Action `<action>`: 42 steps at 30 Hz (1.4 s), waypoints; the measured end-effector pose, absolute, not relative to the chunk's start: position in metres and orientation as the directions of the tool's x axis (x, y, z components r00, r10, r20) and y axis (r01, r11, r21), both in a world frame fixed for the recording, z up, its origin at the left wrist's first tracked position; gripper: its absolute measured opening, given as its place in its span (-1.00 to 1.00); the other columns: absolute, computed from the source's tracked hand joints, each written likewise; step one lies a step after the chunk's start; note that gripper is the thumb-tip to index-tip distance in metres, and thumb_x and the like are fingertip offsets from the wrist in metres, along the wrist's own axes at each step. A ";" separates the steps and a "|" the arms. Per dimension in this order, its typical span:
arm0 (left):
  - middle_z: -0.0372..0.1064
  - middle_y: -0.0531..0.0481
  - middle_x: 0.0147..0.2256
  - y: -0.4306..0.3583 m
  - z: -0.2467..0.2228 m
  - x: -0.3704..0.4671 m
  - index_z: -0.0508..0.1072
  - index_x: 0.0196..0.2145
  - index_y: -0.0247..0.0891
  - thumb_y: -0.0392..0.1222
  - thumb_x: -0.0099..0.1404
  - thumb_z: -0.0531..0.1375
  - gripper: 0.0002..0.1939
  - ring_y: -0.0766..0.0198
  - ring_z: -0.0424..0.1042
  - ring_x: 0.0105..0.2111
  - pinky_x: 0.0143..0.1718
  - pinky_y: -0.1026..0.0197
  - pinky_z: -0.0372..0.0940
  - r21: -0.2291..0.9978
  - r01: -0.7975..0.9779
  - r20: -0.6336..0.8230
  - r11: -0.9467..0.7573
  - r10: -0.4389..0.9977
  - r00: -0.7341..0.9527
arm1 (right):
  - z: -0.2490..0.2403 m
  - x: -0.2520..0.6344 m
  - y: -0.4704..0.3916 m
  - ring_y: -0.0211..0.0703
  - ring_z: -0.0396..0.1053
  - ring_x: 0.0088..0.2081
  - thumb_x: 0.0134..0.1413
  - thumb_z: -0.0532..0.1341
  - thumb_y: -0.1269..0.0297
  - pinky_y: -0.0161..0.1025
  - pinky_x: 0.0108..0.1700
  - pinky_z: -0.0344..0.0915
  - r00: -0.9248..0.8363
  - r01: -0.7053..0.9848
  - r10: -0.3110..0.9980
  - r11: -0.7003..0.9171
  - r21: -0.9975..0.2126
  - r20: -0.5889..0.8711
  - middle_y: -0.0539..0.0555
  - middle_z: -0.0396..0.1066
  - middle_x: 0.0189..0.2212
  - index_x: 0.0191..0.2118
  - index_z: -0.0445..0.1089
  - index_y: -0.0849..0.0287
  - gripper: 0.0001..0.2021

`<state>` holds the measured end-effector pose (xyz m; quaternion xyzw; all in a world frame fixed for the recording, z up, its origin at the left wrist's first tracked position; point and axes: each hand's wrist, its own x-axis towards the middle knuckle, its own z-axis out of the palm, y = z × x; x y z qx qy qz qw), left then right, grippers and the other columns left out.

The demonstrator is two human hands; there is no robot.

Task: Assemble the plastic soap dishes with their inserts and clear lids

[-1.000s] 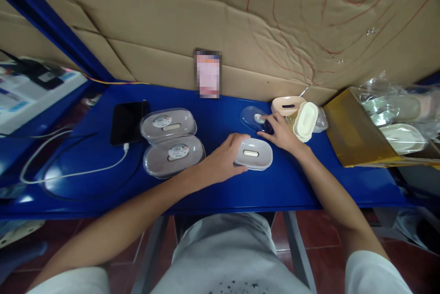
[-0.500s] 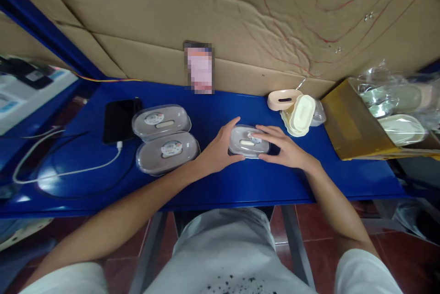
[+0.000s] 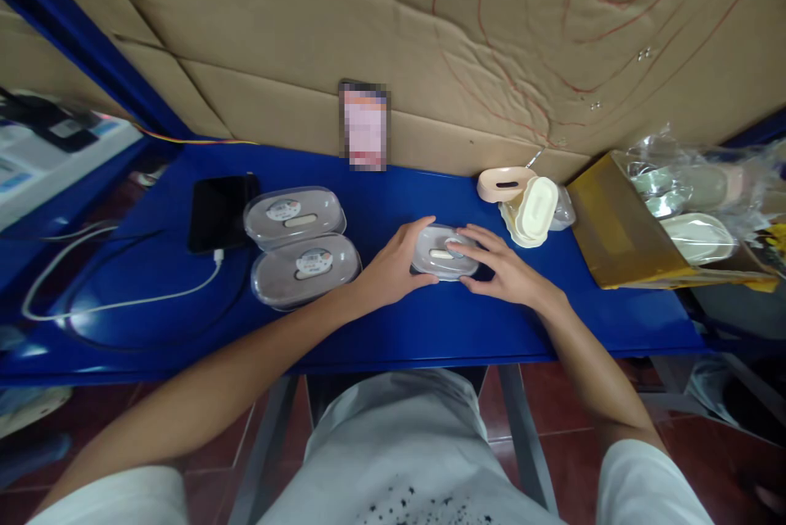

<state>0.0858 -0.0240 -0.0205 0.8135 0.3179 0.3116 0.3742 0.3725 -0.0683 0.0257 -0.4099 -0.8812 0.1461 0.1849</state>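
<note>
A small oval container with a clear lid (image 3: 440, 264) sits on the blue table in front of me. Its top carries a round sticker and a pale oblong piece. My left hand (image 3: 402, 263) grips its left end, thumb at the near side and fingers at the far side. From the right, my right hand (image 3: 500, 267) holds the other end, with fingers resting over the lid and sticker. To the left lie two similar lidded containers, a farther one (image 3: 319, 210) and a nearer one (image 3: 335, 263), each with a round label.
A black phone (image 3: 214, 214) with a white cable (image 3: 184, 296) lies at the left. Behind on the right are a peach oval lid (image 3: 491, 185) and stacked cream pieces (image 3: 540, 210). A cardboard box (image 3: 605, 222) of plastic-wrapped parts stands at the right. Cardboard (image 3: 276, 42) lines the back.
The view has shifted slightly. Both hands keep the same grip on the small container, which stays in its place on the table.
</note>
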 end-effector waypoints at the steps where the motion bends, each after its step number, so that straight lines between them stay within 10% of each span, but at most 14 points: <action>1: 0.06 -0.35 0.48 -0.024 -0.021 0.086 -0.05 0.53 -0.10 -0.10 0.27 0.49 0.09 -0.23 0.15 0.48 0.49 -0.35 0.10 0.806 0.279 0.275 -0.522 0.748 0.605 | 0.025 0.371 -0.069 0.21 0.12 0.53 0.38 0.35 0.17 0.33 0.48 0.23 -0.601 0.663 0.773 0.624 -0.414 0.203 0.20 0.16 0.51 0.51 0.23 -0.13 -0.34; 26: 0.14 -0.30 0.42 -0.022 -0.020 0.085 -0.01 0.52 -0.06 -0.13 0.26 0.50 0.07 -0.20 0.19 0.45 0.46 -0.33 0.14 0.777 0.255 0.321 -0.576 0.710 0.627 | 0.027 0.359 -0.076 0.27 0.15 0.49 0.39 0.32 0.28 0.39 0.39 0.36 -0.652 0.663 0.689 0.720 -0.204 0.317 0.13 0.16 0.51 0.58 0.02 -0.25 -0.21; 42: 0.17 -0.24 0.44 -0.018 -0.008 0.081 0.12 0.50 -0.10 0.09 0.35 0.43 -0.07 -0.14 0.22 0.45 0.48 -0.23 0.14 0.803 0.289 0.230 -0.522 0.718 0.656 | 0.031 0.364 -0.074 0.27 0.06 0.55 0.42 0.29 0.15 0.39 0.53 0.13 -0.599 0.678 0.766 0.641 -0.360 0.235 0.04 0.10 0.56 0.56 0.10 -0.23 -0.29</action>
